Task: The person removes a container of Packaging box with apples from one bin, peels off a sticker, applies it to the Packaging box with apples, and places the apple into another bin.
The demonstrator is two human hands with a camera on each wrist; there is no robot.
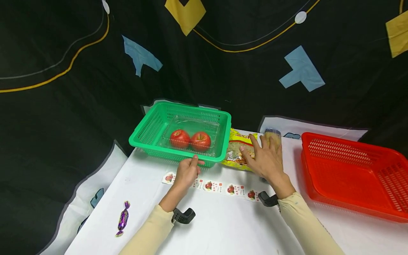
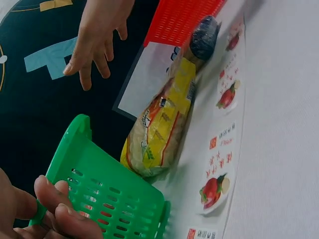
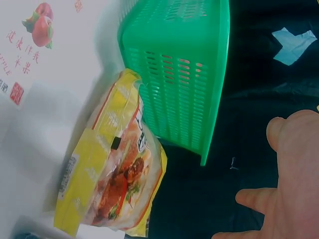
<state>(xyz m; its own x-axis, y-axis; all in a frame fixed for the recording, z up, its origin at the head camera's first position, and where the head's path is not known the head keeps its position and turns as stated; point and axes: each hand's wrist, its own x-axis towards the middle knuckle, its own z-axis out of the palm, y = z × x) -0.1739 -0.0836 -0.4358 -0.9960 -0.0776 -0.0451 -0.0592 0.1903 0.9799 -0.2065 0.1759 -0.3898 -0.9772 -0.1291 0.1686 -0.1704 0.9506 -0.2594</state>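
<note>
Evidently, left hand (image 1: 186, 172) clamps near rim of green basket (image 1: 153, 124), presumably steadying it; apples (image 1: 200, 141) inside, clear tray (image 1: 204, 122) likely keeping them together. Right hand (image 1: 266, 161) above yellow packet (image 1: 235, 148), right of basket: fingers apart, gripping nothing. Red basket (image 1: 350, 184) farther right.

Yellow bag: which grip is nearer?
Right. The right grip is above the yellow bag, fingers spread, not touching it. The left grip is off to the bag's left, holding the near rim of the green basket.
</note>
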